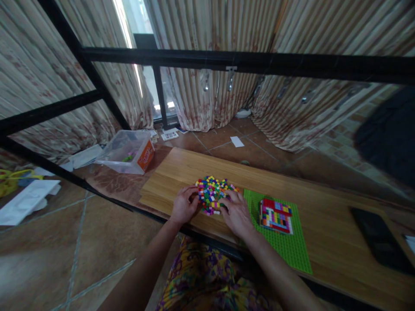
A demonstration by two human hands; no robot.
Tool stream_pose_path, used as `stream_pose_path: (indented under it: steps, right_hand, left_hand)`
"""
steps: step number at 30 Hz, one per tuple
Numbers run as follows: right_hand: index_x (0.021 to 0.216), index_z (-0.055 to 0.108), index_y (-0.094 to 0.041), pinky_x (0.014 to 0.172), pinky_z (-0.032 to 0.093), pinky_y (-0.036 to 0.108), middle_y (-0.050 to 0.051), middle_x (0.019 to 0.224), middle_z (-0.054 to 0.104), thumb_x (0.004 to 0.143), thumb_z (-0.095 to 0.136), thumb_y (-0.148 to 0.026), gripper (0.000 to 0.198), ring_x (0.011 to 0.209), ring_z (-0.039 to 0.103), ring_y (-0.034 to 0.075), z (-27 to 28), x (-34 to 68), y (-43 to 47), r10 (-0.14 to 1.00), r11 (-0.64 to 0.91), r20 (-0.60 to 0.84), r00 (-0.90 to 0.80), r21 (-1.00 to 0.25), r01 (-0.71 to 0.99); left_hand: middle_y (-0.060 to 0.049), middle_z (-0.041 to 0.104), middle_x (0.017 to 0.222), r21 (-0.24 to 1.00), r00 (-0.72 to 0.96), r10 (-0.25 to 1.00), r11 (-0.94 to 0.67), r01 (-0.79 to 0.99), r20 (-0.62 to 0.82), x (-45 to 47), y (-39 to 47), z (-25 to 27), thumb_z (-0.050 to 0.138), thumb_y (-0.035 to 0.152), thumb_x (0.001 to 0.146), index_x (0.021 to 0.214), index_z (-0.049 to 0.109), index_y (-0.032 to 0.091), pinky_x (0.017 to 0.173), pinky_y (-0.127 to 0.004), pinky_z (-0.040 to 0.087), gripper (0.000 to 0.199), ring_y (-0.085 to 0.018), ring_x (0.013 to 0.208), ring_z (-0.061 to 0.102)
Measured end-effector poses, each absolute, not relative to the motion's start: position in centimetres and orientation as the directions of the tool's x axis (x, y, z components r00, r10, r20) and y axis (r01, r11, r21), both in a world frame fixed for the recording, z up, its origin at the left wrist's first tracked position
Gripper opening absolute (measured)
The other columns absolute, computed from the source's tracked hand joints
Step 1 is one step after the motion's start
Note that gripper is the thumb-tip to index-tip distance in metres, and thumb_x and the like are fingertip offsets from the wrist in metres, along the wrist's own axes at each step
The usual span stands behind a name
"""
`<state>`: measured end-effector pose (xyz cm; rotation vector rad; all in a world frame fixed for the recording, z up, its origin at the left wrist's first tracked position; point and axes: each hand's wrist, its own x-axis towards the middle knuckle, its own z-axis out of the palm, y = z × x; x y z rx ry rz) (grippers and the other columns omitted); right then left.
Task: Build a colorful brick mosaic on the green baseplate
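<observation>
A heap of small multicoloured toy bricks [212, 192] lies on the wooden bench top in front of me. My left hand [185, 204] rests at the heap's left side, fingers curved and thumb apart, fingertips at the bricks. Over the right side reaches my right hand [237, 211], its fingers spread and bent down among the bricks; no single brick shows clearly in its grip. To the right of it a green studded baseplate [296, 250] lies flat, carrying a low block built of colourful bricks [275, 216] with a red back edge.
A clear plastic box [112, 157] with an orange label and some green pieces stands beyond the bench's left end. Toward the right end of the bench lies a dark flat device [379, 237]. A black metal frame bar [207, 58] crosses above, before the curtains [214, 99].
</observation>
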<state>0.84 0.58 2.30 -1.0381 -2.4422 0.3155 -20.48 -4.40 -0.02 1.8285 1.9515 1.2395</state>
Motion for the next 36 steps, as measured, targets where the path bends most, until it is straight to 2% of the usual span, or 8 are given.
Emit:
stream_pose_path:
  steps: [5,12,15,19,22,27,31,36]
  right_hand:
    - [0.097,0.070,-0.026,0.095,0.042,0.048,0.009,0.120,0.056,0.084,0.059,-0.023,0.017,0.113,0.046,0.029,2.3,0.4,0.5,0.729,0.684,0.319,-0.606,-0.378,0.624]
    - [0.092,0.069,-0.025,0.093,0.043,0.046,0.008,0.117,0.060,0.087,0.055,-0.022,0.015,0.111,0.050,0.027,2.4,0.0,0.5,0.738,0.674,0.336,-0.585,-0.407,0.616]
    - [0.096,0.066,-0.023,0.092,0.044,0.043,0.008,0.109,0.064,0.090,0.051,-0.022,0.017,0.104,0.056,0.025,3.3,0.8,0.1,0.765,0.640,0.340,-0.546,-0.488,0.593]
    - [0.100,0.064,-0.025,0.086,0.048,0.037,0.005,0.100,0.068,0.092,0.047,-0.026,0.018,0.093,0.062,0.021,4.7,1.8,-1.9,0.826,0.533,0.300,-0.478,-0.692,0.487]
    - [0.095,0.066,-0.026,0.082,0.049,0.032,0.003,0.095,0.068,0.089,0.050,-0.024,0.018,0.090,0.064,0.019,5.6,2.4,-4.1,0.868,0.412,0.241,-0.434,-0.838,0.358]
    - [0.089,0.070,-0.025,0.078,0.050,0.029,0.002,0.091,0.069,0.085,0.057,-0.027,0.014,0.087,0.064,0.018,5.8,3.4,-7.1,0.928,0.102,0.046,-0.371,-0.986,0.132]
    - [0.091,0.069,-0.023,0.070,0.050,0.027,0.001,0.080,0.069,0.078,0.067,-0.035,0.017,0.075,0.064,0.017,4.9,4.4,-8.2,0.951,-0.131,-0.114,-0.287,-0.991,-0.039]
    - [0.074,0.068,-0.019,0.065,0.046,0.024,0.000,0.070,0.066,0.074,0.070,-0.041,0.022,0.068,0.059,0.015,4.1,5.5,-9.3,0.954,-0.223,-0.196,-0.229,-0.969,-0.101]
  left_hand:
    - [-0.007,0.067,0.111,0.677,-0.218,0.897,-0.115,0.727,0.386,-20.5,-4.4,-0.1,0.057,0.022,0.082,0.100,0.066,0.021,0.098,-0.041,0.048,0.020,-0.022,0.107,0.061]
    - [-0.007,0.066,0.113,0.697,-0.237,0.882,-0.132,0.704,0.406,-20.5,-4.5,0.3,0.057,0.025,0.083,0.101,0.066,0.021,0.100,-0.041,0.047,0.021,-0.022,0.110,0.060]
    - [-0.009,0.065,0.114,0.701,-0.309,0.840,-0.114,0.704,0.447,-20.3,-5.1,1.2,0.057,0.029,0.084,0.106,0.064,0.020,0.099,-0.041,0.047,0.025,-0.023,0.110,0.058]
    - [-0.009,0.066,0.111,0.744,-0.311,0.838,-0.157,0.650,0.449,-18.3,-6.5,3.0,0.056,0.031,0.086,0.111,0.062,0.021,0.098,-0.041,0.047,0.028,-0.024,0.109,0.058]
    - [-0.006,0.068,0.104,0.873,-0.154,0.952,-0.169,0.458,0.265,-15.1,-8.1,3.9,0.060,0.033,0.085,0.112,0.063,0.023,0.089,-0.035,0.051,0.030,-0.021,0.097,0.063]
    - [-0.003,0.069,0.084,0.997,-0.075,0.997,0.039,0.072,-0.033,-11.1,-10.1,4.2,0.064,0.039,0.081,0.089,0.068,0.023,0.075,-0.029,0.052,0.019,-0.018,0.080,0.063]
    - [0.000,0.063,0.068,0.985,-0.030,0.986,0.165,-0.054,-0.167,-10.2,-10.6,4.4,0.070,0.042,0.075,0.080,0.067,0.021,0.065,-0.025,0.047,0.022,-0.014,0.065,0.057]
    - [0.002,0.055,0.058,0.953,-0.004,0.964,0.262,-0.151,-0.265,-9.3,-10.8,2.7,0.077,0.047,0.065,0.068,0.062,0.019,0.055,-0.022,0.040,0.032,-0.011,0.055,0.049]
